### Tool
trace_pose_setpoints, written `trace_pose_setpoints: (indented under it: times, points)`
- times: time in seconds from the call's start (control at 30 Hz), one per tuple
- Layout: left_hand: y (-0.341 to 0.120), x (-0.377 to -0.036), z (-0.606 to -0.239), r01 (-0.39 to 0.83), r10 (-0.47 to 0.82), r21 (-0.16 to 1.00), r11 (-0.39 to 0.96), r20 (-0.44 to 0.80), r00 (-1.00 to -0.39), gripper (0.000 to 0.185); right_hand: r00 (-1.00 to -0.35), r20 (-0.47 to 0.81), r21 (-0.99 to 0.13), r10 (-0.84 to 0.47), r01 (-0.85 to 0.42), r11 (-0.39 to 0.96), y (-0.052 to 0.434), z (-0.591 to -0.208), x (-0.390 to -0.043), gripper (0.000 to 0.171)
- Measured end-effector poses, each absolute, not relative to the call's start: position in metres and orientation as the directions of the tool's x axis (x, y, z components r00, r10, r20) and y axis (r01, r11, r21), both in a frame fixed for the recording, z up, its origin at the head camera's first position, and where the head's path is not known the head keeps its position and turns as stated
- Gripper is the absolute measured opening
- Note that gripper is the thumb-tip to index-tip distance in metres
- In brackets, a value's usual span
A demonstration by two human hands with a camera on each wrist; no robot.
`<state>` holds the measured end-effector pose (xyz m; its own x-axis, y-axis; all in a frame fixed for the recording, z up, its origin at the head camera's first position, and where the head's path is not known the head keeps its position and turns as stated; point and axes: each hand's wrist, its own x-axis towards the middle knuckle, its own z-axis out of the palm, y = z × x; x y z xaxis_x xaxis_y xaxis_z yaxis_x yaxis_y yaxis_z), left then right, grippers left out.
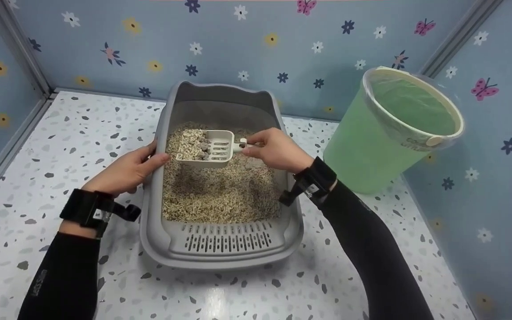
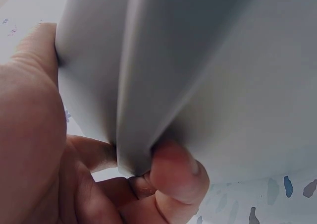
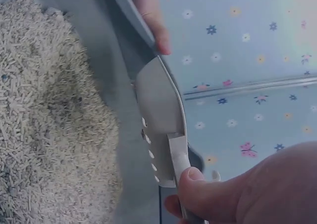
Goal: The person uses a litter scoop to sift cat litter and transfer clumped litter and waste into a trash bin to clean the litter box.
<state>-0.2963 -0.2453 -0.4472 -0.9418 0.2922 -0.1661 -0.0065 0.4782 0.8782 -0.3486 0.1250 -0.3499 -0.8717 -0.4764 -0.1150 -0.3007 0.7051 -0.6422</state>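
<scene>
flowered blue walls surround a speckled desk [image 1: 60,146]. right grip [image 1: 278,150] pinches the handle of a white litter scoop [image 1: 209,149], held above the litter with clumps inside. left grip [image 1: 125,171] clasps the left rim of the grey litter box [image 1: 220,249]. a green bin [image 1: 394,133] stands near at right.

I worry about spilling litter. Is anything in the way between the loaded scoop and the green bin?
Only the grey litter box's right wall lies between the white slotted scoop, held by the right hand, and the green lined bin. Nothing else visible.
</scene>
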Motion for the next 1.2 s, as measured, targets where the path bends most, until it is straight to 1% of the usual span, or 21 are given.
trace_pose_setpoints:
  times: [0.13,0.37,0.53,0.77,1.2]
  points:
    - [-0.245,-0.295,-0.446,-0.008,0.294,0.879,0.477,-0.168,-0.941,0.089,-0.878,-0.093,-0.635,-0.469,-0.31,0.707,0.138,-0.34,-0.344,0.035]
    - [-0.245,-0.295,-0.445,0.0,0.292,0.877,0.48,-0.159,-0.943,0.087,-0.899,-0.029,-0.66,-0.437,-0.311,0.684,0.171,-0.334,-0.347,0.025]
    - [-0.245,-0.296,-0.447,0.008,0.294,0.878,0.478,-0.152,-0.944,0.083,-0.906,-0.02,-0.67,-0.423,-0.302,0.678,0.188,-0.336,-0.349,0.021]
    - [-0.245,-0.296,-0.447,0.004,0.297,0.881,0.473,-0.155,-0.942,0.085,-0.907,-0.021,-0.671,-0.42,-0.299,0.679,0.194,-0.342,-0.349,0.027]
    - [-0.244,-0.295,-0.445,-0.004,0.298,0.882,0.472,-0.164,-0.94,0.083,-0.91,-0.02,-0.68,-0.415,-0.292,0.672,0.197,-0.35,-0.35,0.025]
